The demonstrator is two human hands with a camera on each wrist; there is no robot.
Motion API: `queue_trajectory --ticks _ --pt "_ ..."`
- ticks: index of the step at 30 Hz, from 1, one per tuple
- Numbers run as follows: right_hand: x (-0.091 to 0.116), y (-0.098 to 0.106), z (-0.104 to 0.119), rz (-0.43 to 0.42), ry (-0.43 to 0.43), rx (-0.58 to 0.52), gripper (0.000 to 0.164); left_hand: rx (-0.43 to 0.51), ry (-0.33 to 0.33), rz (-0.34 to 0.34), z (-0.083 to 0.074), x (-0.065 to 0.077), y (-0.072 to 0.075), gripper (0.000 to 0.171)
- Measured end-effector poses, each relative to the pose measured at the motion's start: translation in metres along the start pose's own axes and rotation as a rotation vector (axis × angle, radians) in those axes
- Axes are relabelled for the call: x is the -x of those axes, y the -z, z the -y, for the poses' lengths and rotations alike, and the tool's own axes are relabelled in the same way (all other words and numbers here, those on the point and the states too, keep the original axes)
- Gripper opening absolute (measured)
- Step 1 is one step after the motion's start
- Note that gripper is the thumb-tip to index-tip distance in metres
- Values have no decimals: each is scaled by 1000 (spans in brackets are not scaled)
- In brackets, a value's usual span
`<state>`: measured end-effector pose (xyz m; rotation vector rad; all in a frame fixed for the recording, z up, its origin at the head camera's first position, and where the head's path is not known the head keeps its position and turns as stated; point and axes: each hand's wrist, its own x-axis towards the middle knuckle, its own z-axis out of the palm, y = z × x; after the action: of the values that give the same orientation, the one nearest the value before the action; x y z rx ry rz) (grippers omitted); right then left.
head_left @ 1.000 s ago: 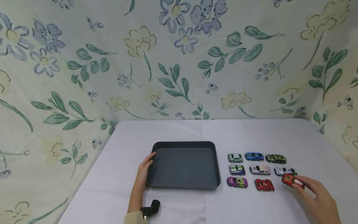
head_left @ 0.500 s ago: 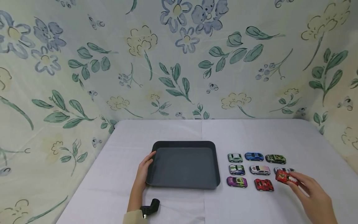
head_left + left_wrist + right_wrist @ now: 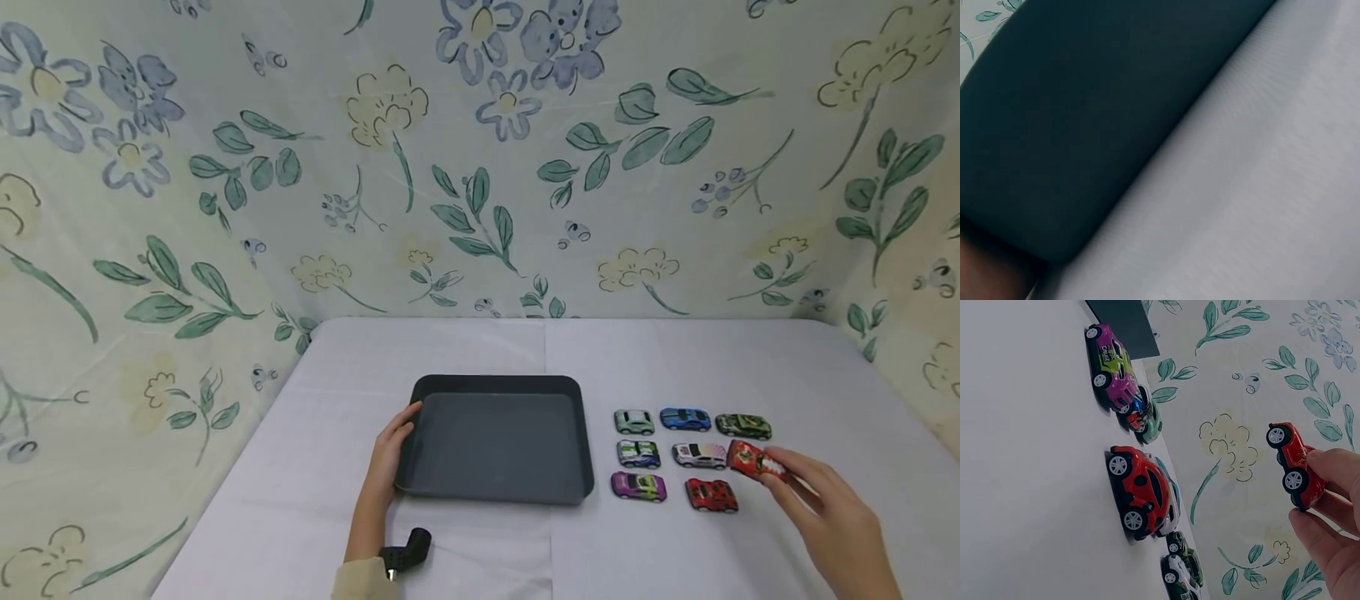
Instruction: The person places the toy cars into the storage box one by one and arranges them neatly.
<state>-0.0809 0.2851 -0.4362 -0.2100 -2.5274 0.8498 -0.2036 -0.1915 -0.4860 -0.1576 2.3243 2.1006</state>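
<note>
In the head view my right hand [image 3: 843, 517] pinches a red toy car [image 3: 756, 461] between thumb and fingers. In the right wrist view that car is raised off the table. It covers a white toy car [image 3: 1180, 578], hidden in the head view. Close by lie a second red car [image 3: 712, 495] and a white-and-pink car [image 3: 700, 455]. My left hand [image 3: 386, 454] grips the left rim of a dark grey baking tray [image 3: 495, 492] with nothing in it; part of its grip is hidden.
Left of the right hand stand more toy cars in rows: purple [image 3: 638, 486], white-green-blue [image 3: 639, 453], pale green [image 3: 634, 422], blue [image 3: 686, 419] and camouflage [image 3: 743, 426]. A white cloth covers the table [image 3: 480, 550]. Floral fabric [image 3: 480, 208] hangs behind and at both sides.
My right hand has moved left and slightly farther from me with the red car, now covering the white car behind it. The left hand stays on the tray.
</note>
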Motion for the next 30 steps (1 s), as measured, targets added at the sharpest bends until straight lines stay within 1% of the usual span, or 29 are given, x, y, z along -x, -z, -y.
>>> queue_trajectory --ticks 1,5,8,11,15,17,19,21,23,24,27,28,30 --pt "-1 0 2 4 0 -6 36 -2 1 2 0 0 0 38" --pt "-4 -3 11 14 -7 -22 35 -4 7 12 -14 6 -2 38" --pt "-6 -4 17 21 17 -48 34 -5 15 20 -24 11 -5 38" --pt "-9 -6 26 36 65 -72 33 -1 14 20 -25 12 -6 38" --pt "-16 -8 34 70 102 -55 33 -1 16 19 -26 12 -6 38" --pt "-19 -13 33 90 118 -49 33 1 19 19 -25 11 -5 39" --pt "-23 -23 21 87 142 -32 34 6 19 17 -24 10 -5 39" --pt "-26 -34 12 81 178 -27 35 16 18 14 -20 8 -3 38" --pt "-29 -44 5 84 217 -47 36 21 17 9 -14 6 -2 38" --pt "-30 -48 3 74 235 -31 37 21 15 7 -11 4 -1 38" --pt "-31 -53 12 82 266 -30 37 18 14 -1 -2 0 0 37" --pt "-31 -55 16 96 277 -34 37 15 12 -3 -1 0 0 37" --pt "-31 -55 30 101 294 -31 37 11 9 -4 0 -1 0 38"
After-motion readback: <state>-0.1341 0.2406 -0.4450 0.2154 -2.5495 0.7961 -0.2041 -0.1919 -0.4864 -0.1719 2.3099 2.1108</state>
